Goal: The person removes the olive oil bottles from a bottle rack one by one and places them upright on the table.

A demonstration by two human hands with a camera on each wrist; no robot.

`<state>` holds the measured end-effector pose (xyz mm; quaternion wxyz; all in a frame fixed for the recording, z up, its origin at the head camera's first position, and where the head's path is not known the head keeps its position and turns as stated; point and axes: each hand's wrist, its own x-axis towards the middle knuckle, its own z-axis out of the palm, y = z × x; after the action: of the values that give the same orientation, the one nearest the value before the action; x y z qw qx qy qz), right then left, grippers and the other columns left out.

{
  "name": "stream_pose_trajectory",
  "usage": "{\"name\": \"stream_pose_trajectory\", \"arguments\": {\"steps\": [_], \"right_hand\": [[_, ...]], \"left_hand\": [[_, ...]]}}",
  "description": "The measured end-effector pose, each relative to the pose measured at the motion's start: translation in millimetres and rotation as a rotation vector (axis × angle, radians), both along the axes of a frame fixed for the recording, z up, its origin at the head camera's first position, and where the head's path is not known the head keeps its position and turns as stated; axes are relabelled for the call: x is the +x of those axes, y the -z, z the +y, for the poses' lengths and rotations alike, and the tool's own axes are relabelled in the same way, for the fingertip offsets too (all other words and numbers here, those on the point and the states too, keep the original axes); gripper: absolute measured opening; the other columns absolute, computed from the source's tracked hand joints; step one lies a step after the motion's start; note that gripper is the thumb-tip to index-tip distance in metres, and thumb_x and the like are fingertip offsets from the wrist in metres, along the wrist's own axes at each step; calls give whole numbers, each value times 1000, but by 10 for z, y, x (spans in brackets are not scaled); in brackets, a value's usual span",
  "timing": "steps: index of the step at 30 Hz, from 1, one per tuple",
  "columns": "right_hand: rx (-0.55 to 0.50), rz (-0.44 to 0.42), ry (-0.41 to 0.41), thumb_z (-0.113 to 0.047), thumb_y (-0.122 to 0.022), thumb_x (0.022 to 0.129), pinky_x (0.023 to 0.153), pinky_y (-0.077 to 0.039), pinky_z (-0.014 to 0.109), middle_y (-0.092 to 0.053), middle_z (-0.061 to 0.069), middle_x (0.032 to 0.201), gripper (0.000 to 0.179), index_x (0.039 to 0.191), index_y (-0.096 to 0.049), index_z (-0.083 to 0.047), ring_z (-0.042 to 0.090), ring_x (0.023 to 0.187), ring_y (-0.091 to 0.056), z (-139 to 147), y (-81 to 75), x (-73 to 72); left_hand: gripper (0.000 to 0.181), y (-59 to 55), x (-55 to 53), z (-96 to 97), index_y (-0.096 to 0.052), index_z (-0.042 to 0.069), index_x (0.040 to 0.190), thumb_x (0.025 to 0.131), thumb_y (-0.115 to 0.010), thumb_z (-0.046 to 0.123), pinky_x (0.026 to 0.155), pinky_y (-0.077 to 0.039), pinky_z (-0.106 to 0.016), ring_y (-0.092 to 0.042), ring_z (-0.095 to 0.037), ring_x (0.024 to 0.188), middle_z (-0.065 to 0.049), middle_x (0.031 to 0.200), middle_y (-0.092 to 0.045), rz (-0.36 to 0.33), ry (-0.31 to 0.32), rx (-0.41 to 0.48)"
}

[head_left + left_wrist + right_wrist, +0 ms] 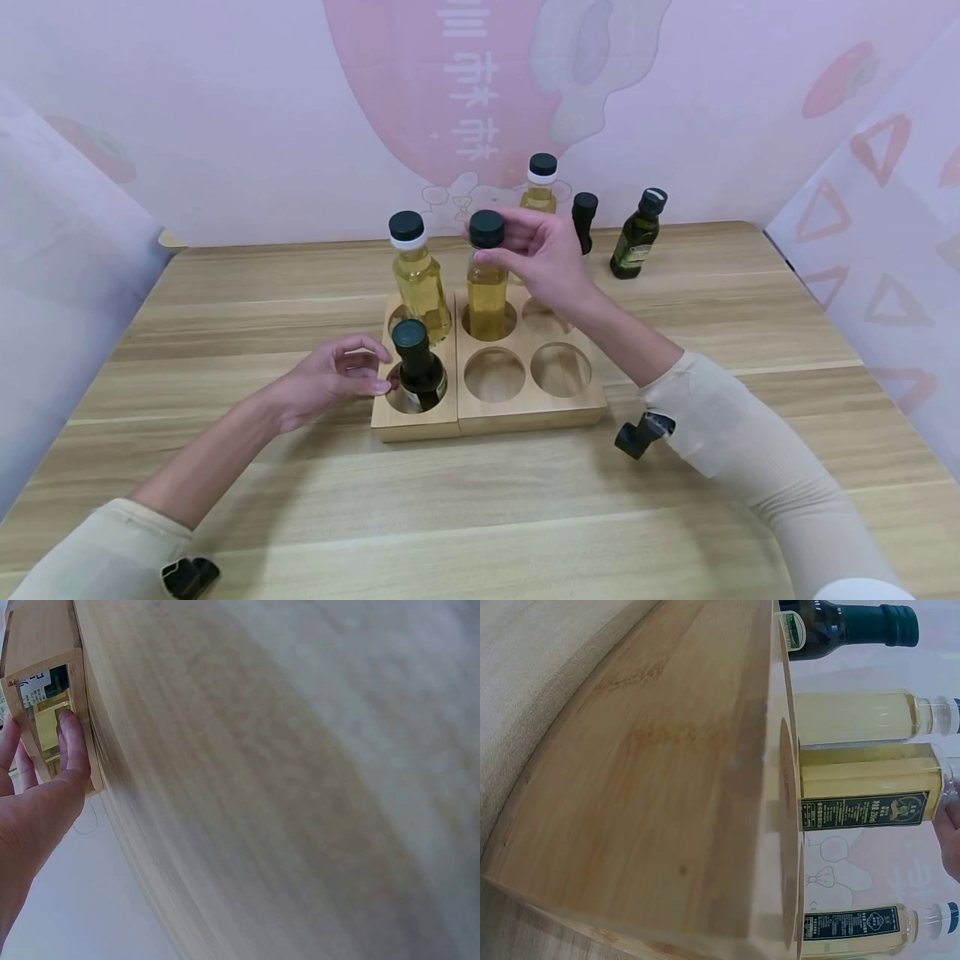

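Note:
My right hand (543,254) pinches a yellow oil bottle (487,287) just below its dark cap. The bottle stands upright at a back hole of the wider wooden rack (528,408); I cannot tell whether its base bears on the bottom. The right wrist view shows this bottle's dark label (866,810). My left hand (330,379), fingers loosely bent, touches the left side of the narrow wooden rack (416,429). Beside it, a dark green bottle (420,367) sits in the front hole. Another yellow oil bottle (422,287) occupies the hole behind.
Behind my right hand stand a third yellow oil bottle (538,192) and a dark bottle (584,218), both partly hidden. Farther right is a small dark green bottle (636,237) on the wooden table (247,292). A printed cloth backdrop (262,125) rises at the table's rear edge.

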<state>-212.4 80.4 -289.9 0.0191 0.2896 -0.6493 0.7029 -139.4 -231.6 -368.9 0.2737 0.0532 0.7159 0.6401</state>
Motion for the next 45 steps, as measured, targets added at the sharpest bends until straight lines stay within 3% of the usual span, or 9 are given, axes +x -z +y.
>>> {"name": "stream_pose_trajectory", "arguments": {"steps": [23, 28, 41, 45], "right_hand": [[-93, 145, 63, 22, -72, 84, 94, -58, 37, -72, 29, 111, 40, 123, -64, 17, 25, 101, -76, 21, -241, 41], [-116, 147, 78, 21, -72, 84, 95, -58, 38, -75, 24, 108, 38, 121, -65, 15, 23, 99, -76, 34, -306, 55], [-181, 177, 109, 24, -71, 83, 96, -57, 38, -69, 34, 114, 40, 122, -65, 16, 25, 101, -76, 10, -413, 39], [-187, 195, 129, 23, -72, 83, 95, -57, 38, -73, 27, 111, 40, 122, -65, 17, 24, 100, -76, -1, -418, 15]], "left_hand": [[26, 3, -15, -14, -63, 13, 110, 92, -76, 0, 88, -54, -30, -52, -20, 102, -10, 110, -51, -11, -1, -4], [25, 5, -18, -19, -63, 13, 110, 92, -76, 0, 88, -54, -30, -53, -20, 101, -10, 110, -52, -6, 1, -6], [25, 6, -11, -30, -64, 13, 110, 92, -76, 1, 89, -54, -31, -54, -20, 101, -10, 109, -52, -3, -3, -12], [25, 8, -9, -35, -63, 13, 110, 92, -76, 1, 88, -54, -30, -54, -20, 101, -10, 108, -52, -5, -5, -14]]}}
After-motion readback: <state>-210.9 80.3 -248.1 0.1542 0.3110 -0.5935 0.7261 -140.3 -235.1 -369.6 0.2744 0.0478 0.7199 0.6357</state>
